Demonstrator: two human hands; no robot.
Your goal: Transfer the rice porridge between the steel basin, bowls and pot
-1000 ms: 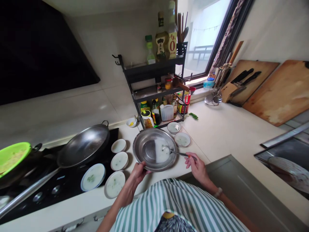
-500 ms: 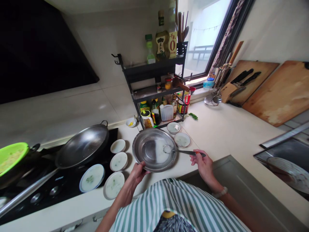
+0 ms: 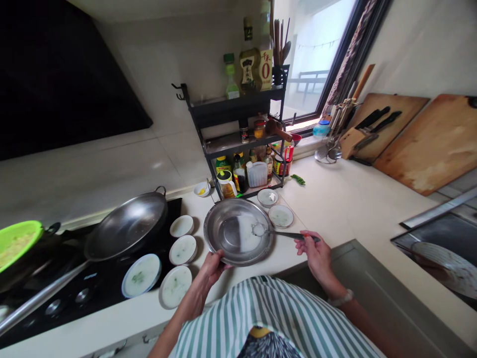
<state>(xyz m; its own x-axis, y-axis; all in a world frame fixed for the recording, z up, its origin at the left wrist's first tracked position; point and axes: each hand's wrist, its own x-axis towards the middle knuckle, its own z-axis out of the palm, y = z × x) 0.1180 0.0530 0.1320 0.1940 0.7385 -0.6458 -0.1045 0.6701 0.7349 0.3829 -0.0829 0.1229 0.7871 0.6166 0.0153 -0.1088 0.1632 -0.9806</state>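
A wide metal basin (image 3: 223,244) is tipped toward the right, with whitish liquid pooled on that side. My left hand (image 3: 213,267) grips the near left rim, thumb on top. In my right hand (image 3: 313,252) is the dark handle of a ladle (image 3: 276,233); its small round bowl lies in the pooled liquid. Left of the basin stand white bowls of pale liquid with green bits, among them a near bowl (image 3: 176,287), a middle bowl (image 3: 183,250) and a far bowl (image 3: 182,226). Two more, a front bowl (image 3: 280,216) and a back bowl (image 3: 268,197), sit beyond its right rim.
A wok (image 3: 128,226) and a larger bowl (image 3: 141,276) rest on the black stove, beside a green colander (image 3: 18,243). Behind the basin rises a black spice rack (image 3: 238,107). A knife block (image 3: 354,141), cutting boards (image 3: 428,144) and a sink (image 3: 439,248) are to the right.
My right hand and the ladle have shifted very slightly to the right. The basin and my left hand keep nearly the same place.
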